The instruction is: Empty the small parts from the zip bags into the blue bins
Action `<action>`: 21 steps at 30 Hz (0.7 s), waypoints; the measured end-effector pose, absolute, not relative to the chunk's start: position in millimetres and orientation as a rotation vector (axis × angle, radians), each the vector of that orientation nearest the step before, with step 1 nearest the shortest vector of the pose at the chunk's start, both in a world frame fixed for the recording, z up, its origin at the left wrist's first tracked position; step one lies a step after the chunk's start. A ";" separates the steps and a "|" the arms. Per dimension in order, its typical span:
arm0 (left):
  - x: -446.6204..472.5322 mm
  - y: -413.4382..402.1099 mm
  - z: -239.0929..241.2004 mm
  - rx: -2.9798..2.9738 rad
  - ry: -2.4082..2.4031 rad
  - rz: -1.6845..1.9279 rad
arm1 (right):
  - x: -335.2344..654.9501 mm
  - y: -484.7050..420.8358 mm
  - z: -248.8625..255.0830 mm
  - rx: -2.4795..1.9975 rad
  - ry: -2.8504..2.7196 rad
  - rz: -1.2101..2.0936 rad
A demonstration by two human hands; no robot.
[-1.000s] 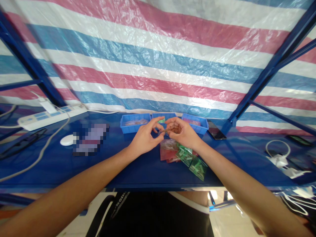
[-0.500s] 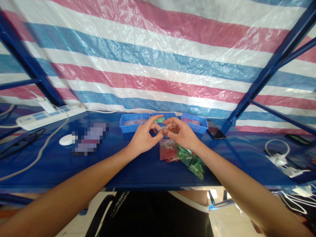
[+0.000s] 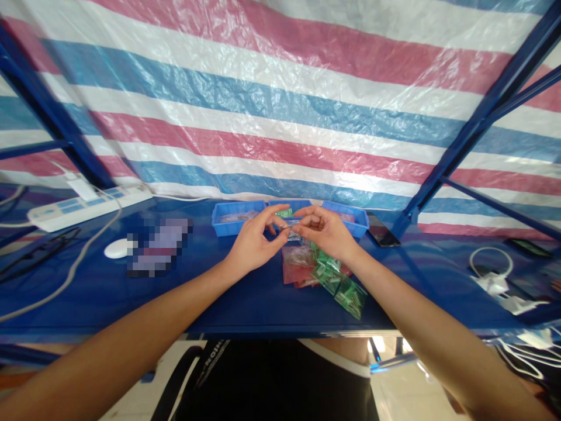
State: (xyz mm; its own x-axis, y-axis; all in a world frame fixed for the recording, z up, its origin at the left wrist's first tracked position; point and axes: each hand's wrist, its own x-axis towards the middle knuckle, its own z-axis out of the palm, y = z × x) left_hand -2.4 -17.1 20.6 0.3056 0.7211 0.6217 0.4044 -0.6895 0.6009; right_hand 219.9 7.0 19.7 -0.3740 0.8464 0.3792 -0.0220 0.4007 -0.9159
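Both hands are up over the back of the blue worktop (image 3: 228, 298), meeting just in front of the trays.

- Left hand (image 3: 254, 242): thumb and forefinger pinched together on the left end of a small clear packet (image 3: 292, 226). The other fingers are fanned loosely above it.
- Right hand (image 3: 328, 234): fingertips closed on the packet's right end, the rest of the fingers curled in.
- The packet is held in the air between the two hands, off the worktop and in front of the middle tray (image 3: 302, 203). Its contents are too small to make out.

Things around the hands:
- Three blue trays stand in a row along the back: left tray (image 3: 223, 228), middle tray, right tray (image 3: 360, 225). The left one holds something pale, and a bit of green shows in the middle one.
- A pile of red packets (image 3: 295, 266) lies directly under the hands. The green packets (image 3: 346, 289) overlap its right side and run out toward the near edge.
- A dark phone (image 3: 383, 235) lies flat just right of the right tray.
- On the left are a white power strip (image 3: 79, 206) with its cable, a white round puck (image 3: 117, 249), and beside that a blurred-out patch.
- At far right there is a white cable coil with a plug (image 3: 495, 279).
- A striped tarp (image 3: 280, 105) hangs behind, with blue frame struts on either side.
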 end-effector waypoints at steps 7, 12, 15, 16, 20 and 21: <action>-2.1 -18.9 23.8 2.226 1.032 1.308 | 221.4 8.7 19.2 -0.715 -1.636 1.189; -2.1 -18.5 22.7 2.200 1.028 1.321 | 224.4 9.3 20.1 -0.796 -1.626 1.181; -3.0 -16.1 19.9 2.195 1.033 1.315 | 225.1 9.7 21.4 -0.802 -1.622 1.180; -3.3 -15.7 19.6 2.207 1.035 1.327 | 225.0 9.9 21.6 -0.803 -1.610 1.186; -4.1 -17.9 22.8 2.358 1.044 1.425 | 223.4 10.3 22.9 -0.822 -1.524 1.207; -4.2 -18.9 23.9 2.407 1.036 1.434 | 223.0 10.0 23.6 -0.819 -1.504 1.214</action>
